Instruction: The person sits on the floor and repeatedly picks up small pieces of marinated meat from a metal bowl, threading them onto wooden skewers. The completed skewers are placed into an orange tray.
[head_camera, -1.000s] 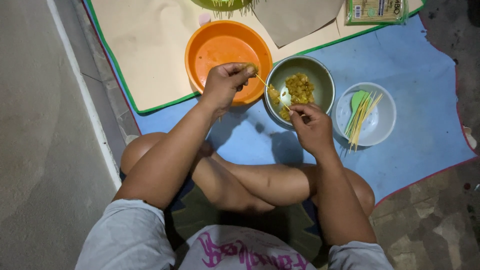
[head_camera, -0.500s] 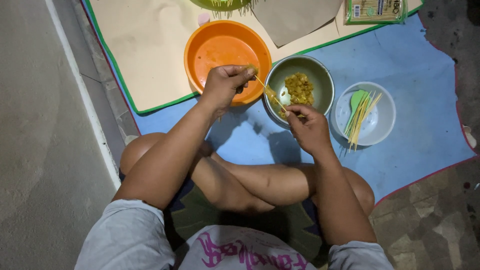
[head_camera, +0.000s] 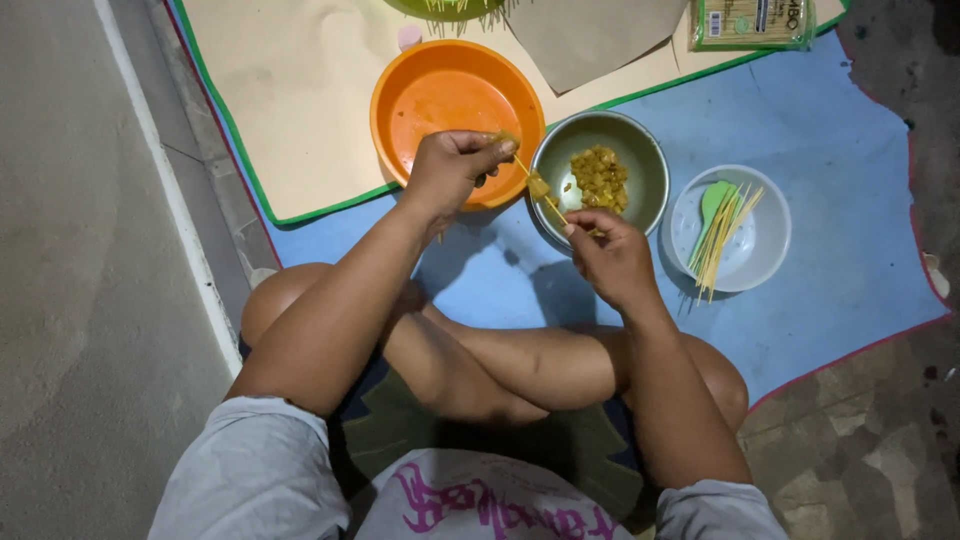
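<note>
While I am watching from above, the right hand (head_camera: 612, 258) is pinching the skewer's (head_camera: 535, 185) lower end and the left hand (head_camera: 452, 170) is pinching its top, over the metal bowl (head_camera: 648, 165). Pieces could be sliding off if it tilts. Fingers are hiding both tips; the skewered pieces are blurring.

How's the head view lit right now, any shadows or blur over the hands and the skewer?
Head view: light from above, hard shadows of both arms on the blue mat; left hand, right hand and skewer sharp; frame corners dim.
</note>
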